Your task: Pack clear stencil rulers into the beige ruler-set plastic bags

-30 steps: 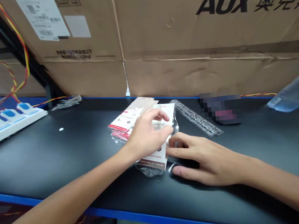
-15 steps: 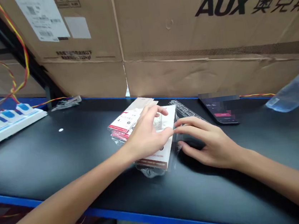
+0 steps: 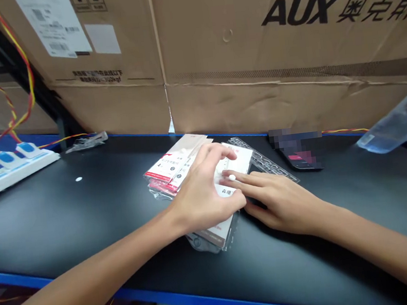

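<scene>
the left hand (image 3: 203, 195) arches half-open over a stack of clear plastic packets (image 3: 167, 172) holding white and red printed cards, its fingertips on the top packet and its heel low near the stack's front edge. the right hand (image 3: 280, 200) lies open and nearly flat, its fingers (image 3: 251, 182) stretched across the packet's right side, just beside the left thumb. neither hand visibly closes around the stack, which sits mid-frame on the black surface (image 3: 67, 217). a clear plastic strip (image 3: 265, 159) lies just right of it, then a pixelated phone (image 3: 296, 149). a white power strip (image 3: 7, 170) with blue pads sits at the left, red-and-yellow wires (image 3: 21, 70) rise at the upper left, and cardboard boxes (image 3: 249, 34) printed "aux" fill the top.
</scene>
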{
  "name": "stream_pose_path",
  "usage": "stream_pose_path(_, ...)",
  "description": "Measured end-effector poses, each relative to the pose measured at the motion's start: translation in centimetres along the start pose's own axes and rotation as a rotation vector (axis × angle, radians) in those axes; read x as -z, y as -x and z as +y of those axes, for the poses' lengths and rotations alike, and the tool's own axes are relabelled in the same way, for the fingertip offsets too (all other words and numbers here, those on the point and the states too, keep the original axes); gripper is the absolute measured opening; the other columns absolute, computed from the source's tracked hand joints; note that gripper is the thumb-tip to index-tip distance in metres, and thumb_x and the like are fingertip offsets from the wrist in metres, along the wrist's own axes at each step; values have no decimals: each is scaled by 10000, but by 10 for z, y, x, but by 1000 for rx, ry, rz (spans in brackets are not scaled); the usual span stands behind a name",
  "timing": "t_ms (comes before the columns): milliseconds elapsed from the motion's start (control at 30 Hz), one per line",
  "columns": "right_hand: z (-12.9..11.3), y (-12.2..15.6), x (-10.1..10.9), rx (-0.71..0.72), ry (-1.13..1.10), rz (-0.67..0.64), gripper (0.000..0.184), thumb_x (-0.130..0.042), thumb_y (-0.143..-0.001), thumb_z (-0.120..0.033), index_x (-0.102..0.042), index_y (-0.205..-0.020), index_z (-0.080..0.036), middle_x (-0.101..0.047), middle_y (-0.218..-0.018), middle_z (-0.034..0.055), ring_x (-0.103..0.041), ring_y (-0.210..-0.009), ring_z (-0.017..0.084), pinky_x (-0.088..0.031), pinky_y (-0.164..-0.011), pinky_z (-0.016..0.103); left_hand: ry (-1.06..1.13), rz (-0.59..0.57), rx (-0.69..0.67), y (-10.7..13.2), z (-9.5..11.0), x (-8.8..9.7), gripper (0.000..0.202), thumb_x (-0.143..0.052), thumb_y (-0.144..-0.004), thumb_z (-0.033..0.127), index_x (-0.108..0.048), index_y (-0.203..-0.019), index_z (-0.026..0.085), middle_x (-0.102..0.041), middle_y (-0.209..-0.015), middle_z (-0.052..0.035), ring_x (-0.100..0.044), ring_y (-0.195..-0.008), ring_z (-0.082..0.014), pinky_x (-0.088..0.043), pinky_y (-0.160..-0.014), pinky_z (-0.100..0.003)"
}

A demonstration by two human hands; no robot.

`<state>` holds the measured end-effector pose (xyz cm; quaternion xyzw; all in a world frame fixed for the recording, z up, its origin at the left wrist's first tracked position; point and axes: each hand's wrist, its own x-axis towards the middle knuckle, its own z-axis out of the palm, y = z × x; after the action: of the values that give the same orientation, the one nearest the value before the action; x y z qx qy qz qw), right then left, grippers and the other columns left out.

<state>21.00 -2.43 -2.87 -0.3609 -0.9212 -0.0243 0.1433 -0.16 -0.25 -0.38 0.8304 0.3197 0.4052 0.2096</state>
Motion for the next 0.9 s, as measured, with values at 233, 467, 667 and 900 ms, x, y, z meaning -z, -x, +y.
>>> stream_pose_path(233, 5, 2, -3, -8, -4, 39, 507, -454, -975, -189, -423, -1480, -211, -453, -1554, 60, -648, -1139, 275, -557, -891, 431, 4, -21, 65, -5, -10, 1, 525, -686, -667, 137, -526, -1154, 249, -519, -1263, -59, -511, -1219, -246, -474, -993, -396)
stream_pose_path(467, 5, 0, -4, 6, 10, 35, 454, -436, -976, -170, -479, -1426, -201, -495, -1525, 44, -648, -1103, 277, -561, -859, 429, 32, -14, 70, -4, -10, 1, 633, -699, -646, 136, -482, -1227, 261, -460, -1355, -82, -495, -1264, -263, -486, -1001, -420)
stream_pose_path(667, 3, 2, -4, 19, 39, 11, 460, -418, -980, -150, -475, -1433, -198, -440, -1563, 59, -646, -1056, 277, -555, -839, 447, 43, -28, 29, -3, -7, 1, 647, -703, -645, 130, -477, -1236, 266, -439, -1396, -82, -491, -1271, -274, -489, -1012, -433)
stream_pose_path(900, 17, 3, -8, 3, -103, 246, 328, -562, -919, -136, -631, -1228, -224, -683, -1279, 79, -688, -1053, 237, -560, -892, 370, 99, -20, 174, -8, -21, 2, 819, -831, -611, 247, -418, -1317, 299, -380, -1440, -88, -405, -1365, -317, -442, -1078, -495)
